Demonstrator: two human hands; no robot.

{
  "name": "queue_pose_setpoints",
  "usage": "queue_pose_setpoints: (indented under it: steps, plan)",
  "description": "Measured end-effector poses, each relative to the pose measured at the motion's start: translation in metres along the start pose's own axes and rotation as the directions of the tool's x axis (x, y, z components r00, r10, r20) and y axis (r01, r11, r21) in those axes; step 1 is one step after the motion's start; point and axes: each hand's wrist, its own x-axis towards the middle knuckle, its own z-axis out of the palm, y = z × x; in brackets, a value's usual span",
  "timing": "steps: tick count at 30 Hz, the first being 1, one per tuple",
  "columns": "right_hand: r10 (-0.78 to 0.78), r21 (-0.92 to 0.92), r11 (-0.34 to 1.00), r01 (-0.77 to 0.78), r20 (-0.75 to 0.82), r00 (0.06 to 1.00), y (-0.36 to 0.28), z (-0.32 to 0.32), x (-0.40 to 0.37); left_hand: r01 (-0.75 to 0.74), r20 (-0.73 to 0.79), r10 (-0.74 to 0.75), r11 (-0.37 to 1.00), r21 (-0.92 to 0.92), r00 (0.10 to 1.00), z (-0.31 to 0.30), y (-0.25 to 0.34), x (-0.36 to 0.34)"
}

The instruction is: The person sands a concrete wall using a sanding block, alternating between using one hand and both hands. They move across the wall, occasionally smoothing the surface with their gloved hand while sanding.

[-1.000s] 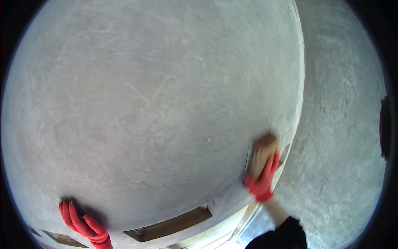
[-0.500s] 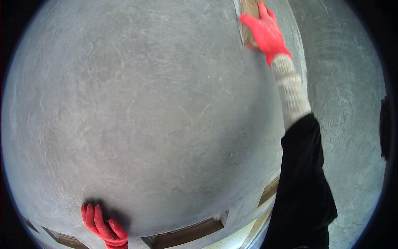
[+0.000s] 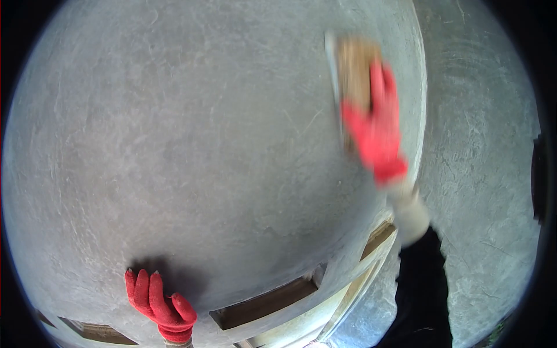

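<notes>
The black sleeve [image 3: 420,290] and the pale knitted cuff [image 3: 411,217] lie below the right fingers and lead up to them. The right hand [image 3: 377,130], in a red glove and blurred, has its fingers clasped on a wooden block [image 3: 357,64]. The block lies under and to the left of these fingers, reaching above their tips, with a thin, light edge along its left side, against the grey wall [image 3: 220,145]. The left hand [image 3: 165,307], in a red glove, has its fingers released, parted and slightly curled, tips up at the wall; whether they press on it, I cannot tell. A dark shadow spreads above and right of them. A long recess [image 3: 267,303] lies right of the left fingers, another recess [image 3: 98,332] lies below and left of them, and a third recess [image 3: 378,239] sits below the right fingers. Right of the right fingers, beyond a pale ridge [image 3: 422,116], is a rough grey face [image 3: 476,145]; a dark object [image 3: 538,180] stands at its far edge.
</notes>
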Motion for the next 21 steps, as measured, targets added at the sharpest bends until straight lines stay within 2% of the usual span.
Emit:
queue_pose_setpoints:
  steps: [1,2,4,5,7,8,9,10,11,12,15,17,18,19,20,21]
  plan:
    - [0.044,0.096,0.995,-0.041,-0.032,0.999,0.01,0.012,0.049,-0.021,-0.005,0.021,1.0,-0.001,1.0,0.001,-0.001,0.0]
    - [0.069,0.231,0.97,-0.076,0.039,0.997,0.023,0.015,0.086,-0.022,0.008,0.022,1.0,-0.001,1.0,0.0,-0.002,0.0]
    - [0.275,0.054,0.961,-0.273,-0.049,0.96,0.03,0.025,0.119,0.011,-0.012,-0.011,1.0,-0.001,1.0,-0.002,0.0,0.001]
    - [0.281,0.05,0.959,-0.279,-0.028,0.959,0.019,0.023,0.104,0.019,0.008,-0.019,1.0,-0.004,1.0,-0.002,0.0,0.001]
    - [0.291,0.343,0.888,-0.306,0.097,0.952,-0.01,0.001,0.043,0.0,-0.031,0.0,1.0,0.004,1.0,-0.002,-0.001,0.002]
    - [0.143,0.168,0.976,-0.142,0.002,0.99,-0.012,0.0,-0.005,0.01,-0.012,-0.01,1.0,0.001,1.0,-0.002,-0.001,0.001]
    - [0.095,0.061,0.993,-0.097,0.036,0.995,-0.02,-0.01,-0.068,0.007,-0.035,-0.007,1.0,0.0,0.999,-0.001,0.0,0.0]
    - [0.107,0.018,0.994,-0.109,0.066,0.992,-0.033,-0.022,-0.138,0.002,-0.063,-0.001,1.0,0.007,0.998,0.0,0.0,0.002]
    - [0.201,0.029,0.978,-0.209,0.17,0.965,-0.053,-0.042,-0.206,0.013,-0.062,-0.012,1.0,0.009,0.998,-0.001,0.002,0.004]
    - [0.183,0.009,0.982,-0.188,0.184,0.966,-0.061,-0.053,-0.278,0.024,-0.057,-0.023,0.999,0.031,0.998,-0.001,0.002,0.005]
    - [0.209,0.053,0.973,-0.227,0.231,0.95,-0.075,-0.063,-0.293,0.016,-0.06,-0.014,0.999,0.04,0.998,0.002,0.004,0.008]
    - [0.157,0.013,0.986,-0.166,0.245,0.957,-0.061,-0.047,-0.206,0.018,-0.064,-0.014,0.999,0.05,0.998,0.003,0.007,0.009]
    - [0.013,0.043,0.999,-0.019,0.135,0.991,-0.048,-0.027,-0.147,0.016,-0.077,-0.011,0.998,0.066,0.997,0.002,0.006,0.01]
    - [-0.024,0.07,0.997,0.016,0.111,0.994,-0.041,-0.014,-0.089,0.017,-0.086,-0.012,0.998,0.053,0.996,0.002,0.006,0.012]
    - [0.032,-0.011,0.999,-0.032,0.069,0.997,-0.04,-0.001,-0.033,0.024,-0.094,-0.018,0.998,0.059,0.995,0.004,0.007,0.014]
    - [-0.217,-0.124,0.967,0.222,0.057,0.975,0.023,0.025,0.014,0.024,-0.108,-0.015,0.996,0.086,0.994,0.003,0.009,0.017]
